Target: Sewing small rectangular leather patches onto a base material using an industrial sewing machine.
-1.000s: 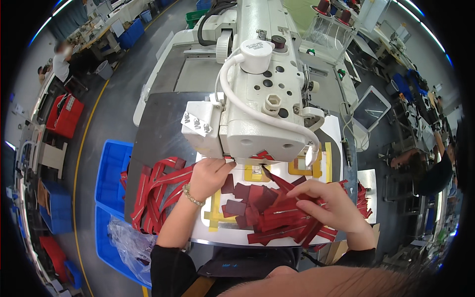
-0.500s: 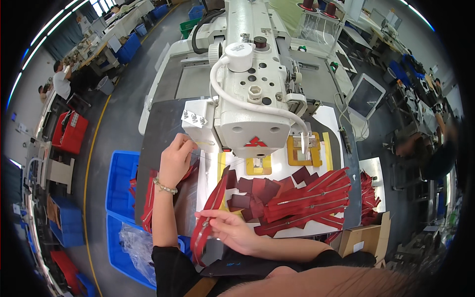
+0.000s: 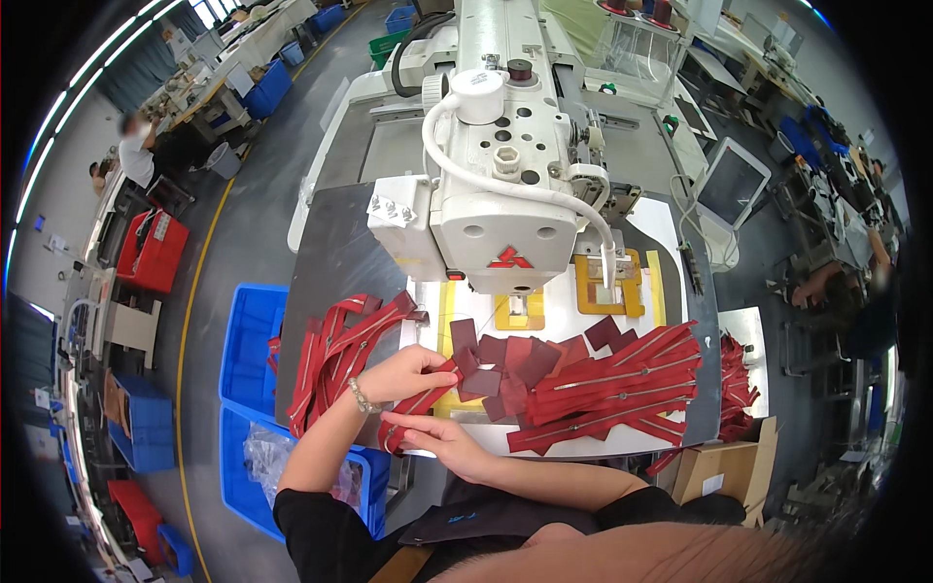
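Near the front edge of the white plate, my left hand [image 3: 416,377] grips the upper end of a red zipper [image 3: 416,402], and my right hand [image 3: 445,439] grips it lower down. A pile of red zippers [image 3: 335,350] lies to their left, another [image 3: 622,389] to their right. Small dark red fabric squares [image 3: 535,361] lie scattered just beside my left hand. Above them stands the white sewing machine head [image 3: 505,233], with yellow frames [image 3: 583,311] on the plate below it.
Blue bins [image 3: 243,350] stand left of the machine table [image 3: 321,233]. At the right are more red zippers [image 3: 739,394], an open cardboard box [image 3: 724,476] and a screen [image 3: 734,194]. Seated people [image 3: 136,155] work at the far left; another [image 3: 855,321] is at the right.
Since a second ago both hands moved toward the front left with one zipper. In the last half second my left hand came down from beside the machine head onto the zipper's upper end.
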A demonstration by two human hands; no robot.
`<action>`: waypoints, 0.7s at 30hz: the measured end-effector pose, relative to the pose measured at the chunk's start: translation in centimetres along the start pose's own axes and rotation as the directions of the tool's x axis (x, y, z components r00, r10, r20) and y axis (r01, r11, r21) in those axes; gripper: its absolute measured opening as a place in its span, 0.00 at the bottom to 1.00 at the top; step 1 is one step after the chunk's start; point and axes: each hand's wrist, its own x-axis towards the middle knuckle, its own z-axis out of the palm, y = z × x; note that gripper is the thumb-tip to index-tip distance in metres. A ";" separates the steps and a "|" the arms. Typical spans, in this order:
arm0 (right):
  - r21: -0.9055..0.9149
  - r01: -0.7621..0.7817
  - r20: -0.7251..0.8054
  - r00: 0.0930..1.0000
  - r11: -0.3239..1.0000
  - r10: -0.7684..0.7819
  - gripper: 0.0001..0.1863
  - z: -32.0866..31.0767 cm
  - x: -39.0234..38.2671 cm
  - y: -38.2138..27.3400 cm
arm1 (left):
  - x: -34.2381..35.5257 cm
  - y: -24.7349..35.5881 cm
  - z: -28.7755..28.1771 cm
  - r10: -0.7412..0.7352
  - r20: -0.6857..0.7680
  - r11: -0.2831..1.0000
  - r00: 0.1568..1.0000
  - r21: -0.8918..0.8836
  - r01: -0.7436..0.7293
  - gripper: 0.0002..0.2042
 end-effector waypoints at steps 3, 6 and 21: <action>-0.102 -0.029 0.062 0.997 0.994 0.035 0.25 -0.7 0.0 0.3 | 0.1 -0.9 -0.5 0.052 0.041 0.994 0.998 -0.093 -0.048 0.10; -0.270 0.030 0.223 0.974 0.962 0.032 0.34 -1.2 -0.9 1.0 | 0.0 -2.3 -2.1 0.010 -0.109 0.992 0.994 -0.126 -0.023 0.11; -0.448 -0.144 0.321 0.895 0.883 0.309 0.28 -3.8 -7.2 -2.2 | -0.2 -3.9 -4.5 -0.074 -0.427 0.997 0.901 -0.017 0.074 0.07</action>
